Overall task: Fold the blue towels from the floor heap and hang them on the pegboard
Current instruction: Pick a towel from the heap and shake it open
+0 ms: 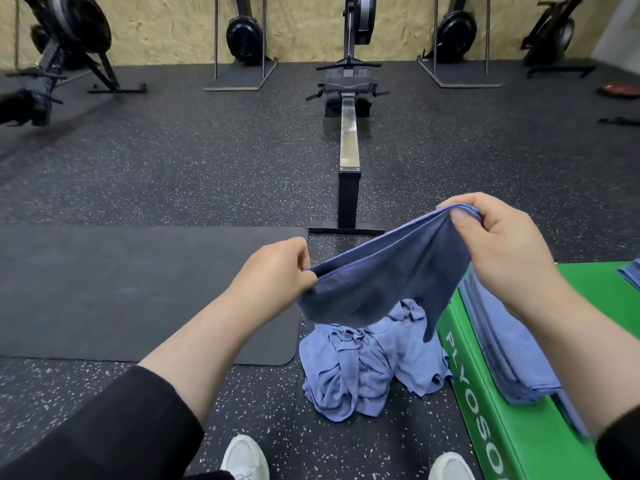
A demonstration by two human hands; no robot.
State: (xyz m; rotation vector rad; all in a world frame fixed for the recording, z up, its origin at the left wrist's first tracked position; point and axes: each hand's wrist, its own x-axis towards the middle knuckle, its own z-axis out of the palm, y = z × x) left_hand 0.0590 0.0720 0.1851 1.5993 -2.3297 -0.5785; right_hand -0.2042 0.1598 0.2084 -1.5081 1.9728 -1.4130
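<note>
A dark blue towel (384,278) hangs stretched between my two hands, sagging in the middle. My left hand (277,268) pinches its left end, and my right hand (498,244) grips the right end, held higher. Below it, a heap of lighter blue towels (367,362) lies crumpled on the speckled floor between my feet and the box. A stack of folded blue towels (502,344) rests on the green box. No pegboard is in view.
A green plyo box (512,438) stands at the right with another folded towel (630,275) near its far edge. A black mat (138,292) lies on the left. A rowing machine (349,133) extends ahead; more machines line the wooden wall.
</note>
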